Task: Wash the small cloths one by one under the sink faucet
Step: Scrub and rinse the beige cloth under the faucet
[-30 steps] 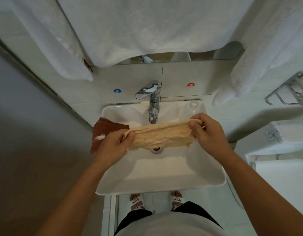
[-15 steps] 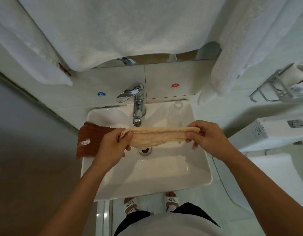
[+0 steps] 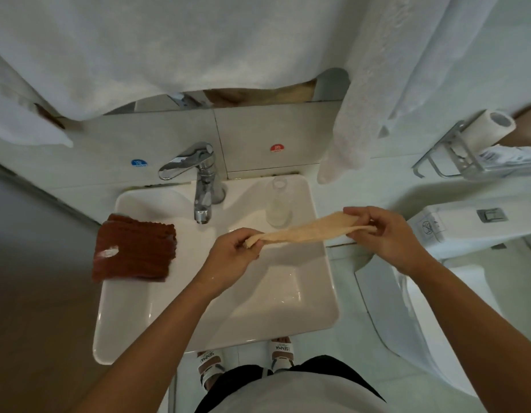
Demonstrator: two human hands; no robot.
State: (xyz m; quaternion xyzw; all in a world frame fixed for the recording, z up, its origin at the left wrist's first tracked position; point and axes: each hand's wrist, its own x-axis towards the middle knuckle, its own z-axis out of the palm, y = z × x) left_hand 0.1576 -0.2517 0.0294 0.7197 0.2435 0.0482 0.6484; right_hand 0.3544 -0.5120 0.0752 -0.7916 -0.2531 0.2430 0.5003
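On the left rim of the sink (image 3: 157,296) I see a folded brown cloth (image 3: 133,248), and a clear glass (image 3: 278,208) stands right of the faucet (image 3: 203,186). My left hand (image 3: 231,257) and right hand (image 3: 380,236) each pinch one end of the beige cloth (image 3: 303,231) with curled fingers. It looks stretched into a thin band. Compared with before, it has moved right, now past the sink's right edge.

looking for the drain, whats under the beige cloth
Under the stretched beige cloth shows bare white sink basin. No drain is visible; the left hand may cover it.
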